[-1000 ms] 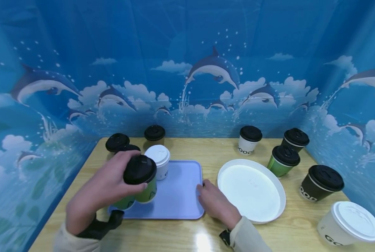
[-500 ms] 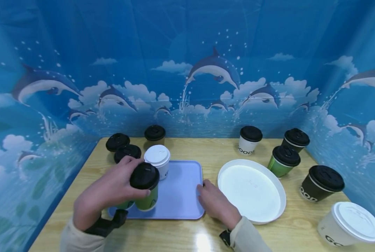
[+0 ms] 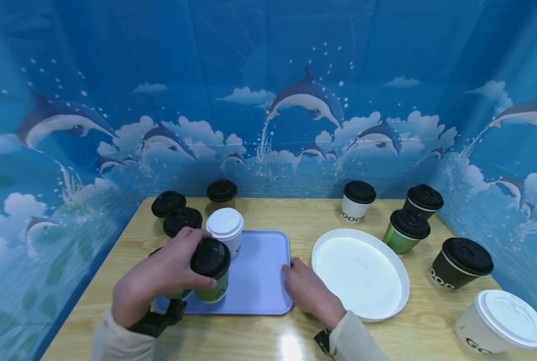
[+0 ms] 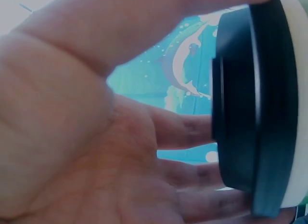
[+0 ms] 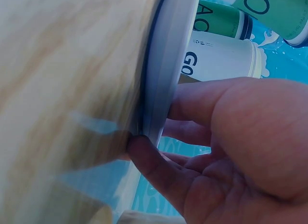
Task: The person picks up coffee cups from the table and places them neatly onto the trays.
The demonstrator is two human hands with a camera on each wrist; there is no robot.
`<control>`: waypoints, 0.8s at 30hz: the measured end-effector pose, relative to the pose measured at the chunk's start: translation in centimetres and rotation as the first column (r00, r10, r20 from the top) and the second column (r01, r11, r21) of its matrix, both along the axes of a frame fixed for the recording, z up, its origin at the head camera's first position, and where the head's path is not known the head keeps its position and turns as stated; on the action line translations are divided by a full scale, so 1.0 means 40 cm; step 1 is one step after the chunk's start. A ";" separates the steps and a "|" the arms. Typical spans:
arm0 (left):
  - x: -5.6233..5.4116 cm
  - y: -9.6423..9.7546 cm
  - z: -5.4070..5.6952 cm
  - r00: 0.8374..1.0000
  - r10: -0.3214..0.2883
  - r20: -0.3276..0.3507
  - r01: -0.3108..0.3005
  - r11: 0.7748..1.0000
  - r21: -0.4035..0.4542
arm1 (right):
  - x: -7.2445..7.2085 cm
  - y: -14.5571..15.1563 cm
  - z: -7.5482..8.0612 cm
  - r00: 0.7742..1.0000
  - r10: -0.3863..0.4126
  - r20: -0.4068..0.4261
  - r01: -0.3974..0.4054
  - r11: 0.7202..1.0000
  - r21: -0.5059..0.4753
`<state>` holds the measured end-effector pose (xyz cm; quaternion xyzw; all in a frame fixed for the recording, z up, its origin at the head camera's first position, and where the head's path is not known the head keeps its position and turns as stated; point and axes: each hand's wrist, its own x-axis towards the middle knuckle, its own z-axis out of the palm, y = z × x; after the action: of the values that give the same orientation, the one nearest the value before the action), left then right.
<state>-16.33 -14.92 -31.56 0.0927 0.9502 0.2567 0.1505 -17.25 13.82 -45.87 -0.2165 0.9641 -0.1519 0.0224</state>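
The head camera looks down across a table (image 3: 295, 213), sharing a cup (image 3: 215, 269) with the close left wrist view, a tray (image 3: 261, 276) with the right.

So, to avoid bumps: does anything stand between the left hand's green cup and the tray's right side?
Nothing visible: the tray lies bare from the held cup to the right hand at its edge; the nearby white cup stands farther back.

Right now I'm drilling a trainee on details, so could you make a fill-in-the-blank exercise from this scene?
The left hand holds a green cup whose lid is coloured ____.
The right hand pinches the edge of the rectangular ____.
In the head view, the plate lies to the ____ of the green cup.
There, the bottom right cup has a lid coloured ____.
Missing words: black; tray; right; white.
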 end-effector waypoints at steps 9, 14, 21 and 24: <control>-0.010 0.005 -0.008 1.000 -0.011 0.028 0.010 0.999 0.036 | 0.003 -0.001 0.000 1.000 0.006 -0.020 -0.006 1.000 -0.002; -0.017 0.006 -0.014 0.999 -0.030 0.037 0.029 0.999 0.039 | 0.006 -0.003 0.001 1.000 0.004 -0.020 -0.004 1.000 -0.001; -0.023 0.010 -0.018 0.998 -0.009 0.060 0.007 1.000 0.020 | 0.002 -0.001 0.000 1.000 0.009 -0.029 -0.009 1.000 0.012; -0.024 0.011 -0.018 0.998 -0.011 0.059 0.010 1.000 0.011 | 0.000 -0.001 -0.001 1.000 0.008 -0.028 -0.007 1.000 0.017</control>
<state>-17.29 -14.49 -32.28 0.0908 0.9434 0.2637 0.1795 -17.25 13.78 -45.89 -0.2219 0.9648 -0.1408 0.0113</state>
